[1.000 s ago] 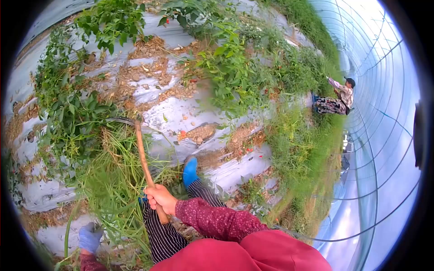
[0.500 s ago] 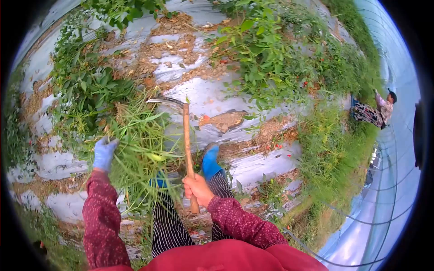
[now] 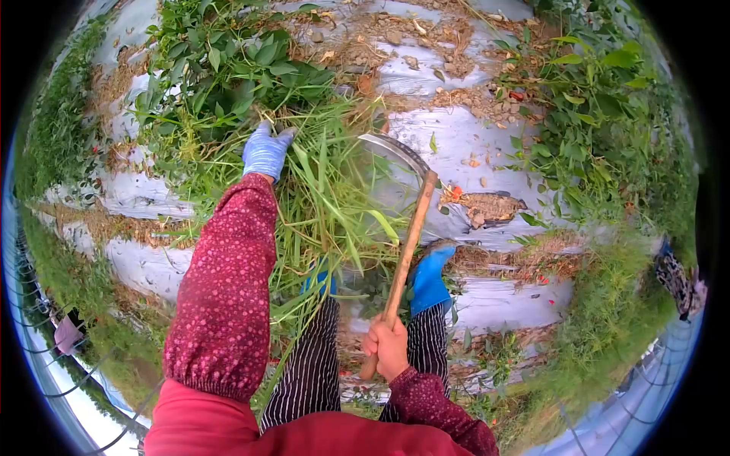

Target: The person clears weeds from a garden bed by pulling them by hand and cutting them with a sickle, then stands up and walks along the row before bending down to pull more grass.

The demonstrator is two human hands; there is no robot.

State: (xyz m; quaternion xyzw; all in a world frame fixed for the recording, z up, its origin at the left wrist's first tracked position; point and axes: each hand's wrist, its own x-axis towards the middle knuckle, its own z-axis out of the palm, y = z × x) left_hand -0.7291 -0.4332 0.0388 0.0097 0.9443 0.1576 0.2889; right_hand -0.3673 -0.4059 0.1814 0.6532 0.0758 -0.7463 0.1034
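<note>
My right hand [image 3: 386, 346] is wrapped round the lower wooden handle of a sickle [image 3: 411, 243]. The sickle's curved metal blade points left, beside a heap of long green grass [image 3: 327, 182]. My left hand [image 3: 266, 150], in a light blue glove, is at the upper left edge of that grass, by a leafy green plant [image 3: 236, 68]. Its thumb stands apart from the other fingers, whose tips are partly lost among the stems. My blue boots [image 3: 431, 280] are below the grass, the left one partly covered by it.
Silvery plastic mulch [image 3: 464, 137] covers the ground between strips of soil and dry litter. Pepper-like plants [image 3: 608, 99] grow at right, with small red fruits lying about. Another person [image 3: 679, 285] is at the far right edge. Curved hoops and blue sheeting line the lower corners.
The view has swung so the scene shifts right. My left hand has reached forward along the grass towards the leafy plant. My right hand still holds the sickle, now tilted more.
</note>
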